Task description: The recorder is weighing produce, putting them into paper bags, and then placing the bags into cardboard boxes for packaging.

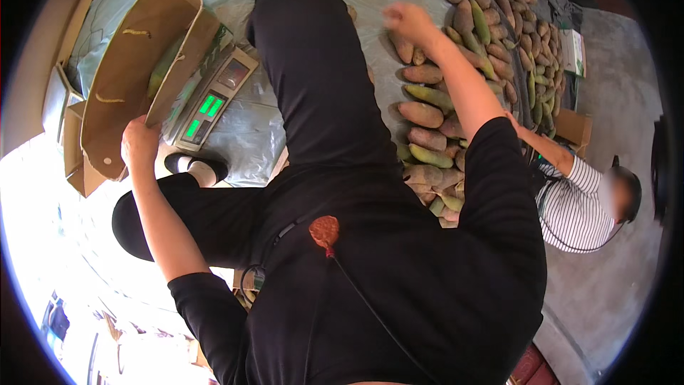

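Note:
My left hand (140, 141) grips the lower edge of a brown cardboard box (135, 64), which stands tilted on a weighing scale (214, 96) with green lit digits. A green fruit shows inside the box. My right hand (406, 21) reaches out over a row of long brownish and green fruits (427, 114) laid on a grey plastic sheet; it looks blurred, and whether it holds a fruit cannot be told. My black-clad knee (306, 50) rises between the two hands.
Many more fruits (513, 36) lie in rows at the upper right. A person in a striped shirt (581, 207) crouches at the right, one arm stretched toward the fruits. Flattened cardboard boxes (64, 142) stand at the left. A bare concrete floor (613, 285) lies at the right.

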A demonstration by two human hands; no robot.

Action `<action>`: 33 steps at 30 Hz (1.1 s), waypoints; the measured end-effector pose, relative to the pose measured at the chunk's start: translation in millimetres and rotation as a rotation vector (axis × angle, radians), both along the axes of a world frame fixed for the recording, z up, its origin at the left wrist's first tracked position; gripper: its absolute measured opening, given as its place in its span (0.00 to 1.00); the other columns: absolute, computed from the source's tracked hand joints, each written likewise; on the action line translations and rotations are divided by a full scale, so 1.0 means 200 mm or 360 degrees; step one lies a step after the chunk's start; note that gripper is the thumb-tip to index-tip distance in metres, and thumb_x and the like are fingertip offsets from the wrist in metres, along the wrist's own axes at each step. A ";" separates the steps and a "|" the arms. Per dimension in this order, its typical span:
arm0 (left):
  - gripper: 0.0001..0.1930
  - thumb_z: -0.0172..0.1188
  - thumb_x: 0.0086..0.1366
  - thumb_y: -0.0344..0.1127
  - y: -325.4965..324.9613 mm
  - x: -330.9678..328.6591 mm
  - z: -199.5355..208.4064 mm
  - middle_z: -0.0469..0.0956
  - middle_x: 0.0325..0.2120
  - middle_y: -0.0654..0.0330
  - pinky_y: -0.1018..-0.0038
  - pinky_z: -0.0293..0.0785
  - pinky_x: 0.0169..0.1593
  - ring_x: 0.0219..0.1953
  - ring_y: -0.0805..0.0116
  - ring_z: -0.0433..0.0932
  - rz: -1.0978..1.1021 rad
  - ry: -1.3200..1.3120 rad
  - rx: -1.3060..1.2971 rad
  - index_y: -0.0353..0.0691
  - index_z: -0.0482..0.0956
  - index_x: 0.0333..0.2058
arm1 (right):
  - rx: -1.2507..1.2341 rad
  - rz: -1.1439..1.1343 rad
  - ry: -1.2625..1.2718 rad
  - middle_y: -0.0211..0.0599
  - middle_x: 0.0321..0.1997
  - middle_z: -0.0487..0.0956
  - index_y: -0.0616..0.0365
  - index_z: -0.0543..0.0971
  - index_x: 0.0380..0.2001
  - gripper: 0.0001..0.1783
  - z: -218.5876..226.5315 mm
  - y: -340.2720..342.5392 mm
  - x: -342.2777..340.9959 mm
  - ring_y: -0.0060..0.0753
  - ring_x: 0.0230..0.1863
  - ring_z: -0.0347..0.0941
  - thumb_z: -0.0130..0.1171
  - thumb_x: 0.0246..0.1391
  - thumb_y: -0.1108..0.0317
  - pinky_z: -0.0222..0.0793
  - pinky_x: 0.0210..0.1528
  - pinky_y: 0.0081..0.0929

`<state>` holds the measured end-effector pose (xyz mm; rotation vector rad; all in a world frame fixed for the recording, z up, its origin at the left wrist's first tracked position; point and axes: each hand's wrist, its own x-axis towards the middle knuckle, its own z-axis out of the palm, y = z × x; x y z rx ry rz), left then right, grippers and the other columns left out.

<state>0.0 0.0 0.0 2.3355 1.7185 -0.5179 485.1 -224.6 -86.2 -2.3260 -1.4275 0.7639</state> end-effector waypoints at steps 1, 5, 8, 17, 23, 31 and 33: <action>0.16 0.59 0.52 0.40 0.01 -0.02 0.03 0.78 0.35 0.48 0.61 0.71 0.43 0.40 0.50 0.76 0.0047 -0.0010 -0.0004 0.44 0.79 0.41 | -0.0125 -0.0037 0.0042 0.45 0.38 0.79 0.55 0.77 0.39 0.15 -0.11 -0.12 -0.01 0.45 0.42 0.75 0.57 0.46 0.65 0.69 0.43 0.37; 0.16 0.59 0.53 0.40 -0.03 0.07 -0.03 0.79 0.34 0.49 0.61 0.72 0.42 0.38 0.50 0.77 0.0012 -0.0057 -0.0089 0.43 0.79 0.40 | -0.0517 0.0263 -0.0168 0.47 0.34 0.78 0.57 0.77 0.33 0.12 -0.54 -0.81 0.08 0.50 0.40 0.73 0.55 0.47 0.64 0.68 0.42 0.38; 0.16 0.60 0.52 0.40 -0.02 -0.08 0.00 0.79 0.33 0.48 0.62 0.72 0.41 0.37 0.50 0.77 0.0105 -0.0039 0.0000 0.43 0.79 0.40 | -0.0923 0.0078 0.0031 0.46 0.38 0.77 0.56 0.77 0.35 0.13 -0.54 -0.85 -0.18 0.48 0.42 0.73 0.53 0.48 0.61 0.68 0.45 0.36; 0.15 0.60 0.52 0.40 -0.01 -0.02 -0.07 0.79 0.32 0.48 0.61 0.71 0.41 0.37 0.50 0.77 0.0071 -0.0057 -0.0012 0.42 0.79 0.38 | -0.1686 0.0243 -0.0364 0.35 0.62 0.60 0.43 0.67 0.55 0.37 -0.41 -1.36 -0.54 0.43 0.64 0.53 0.69 0.38 0.60 0.61 0.54 0.48; 0.15 0.60 0.52 0.39 -0.02 0.03 -0.04 0.79 0.32 0.50 0.60 0.71 0.41 0.37 0.50 0.77 0.0114 -0.0062 0.0012 0.43 0.79 0.38 | -0.1792 0.0003 -0.0277 0.34 0.65 0.56 0.39 0.59 0.60 0.45 -0.51 -1.43 -0.56 0.40 0.67 0.49 0.70 0.37 0.59 0.58 0.57 0.50; 0.10 0.60 0.53 0.41 -0.05 0.08 -0.02 0.79 0.31 0.53 0.61 0.72 0.41 0.36 0.52 0.77 0.0185 -0.0012 0.0008 0.49 0.80 0.35 | -0.1682 -0.0038 -0.0470 0.34 0.66 0.56 0.39 0.57 0.62 0.30 -0.62 -1.46 -0.60 0.39 0.66 0.52 0.47 0.56 0.67 0.57 0.58 0.50; 0.10 0.60 0.54 0.40 -0.05 0.05 -0.06 0.79 0.32 0.55 0.62 0.73 0.41 0.37 0.54 0.78 0.0163 -0.0022 0.0034 0.51 0.81 0.35 | -0.1518 -0.0060 -0.0509 0.34 0.63 0.63 0.37 0.60 0.60 0.26 -0.64 -1.48 -0.58 0.38 0.64 0.56 0.43 0.58 0.67 0.60 0.53 0.50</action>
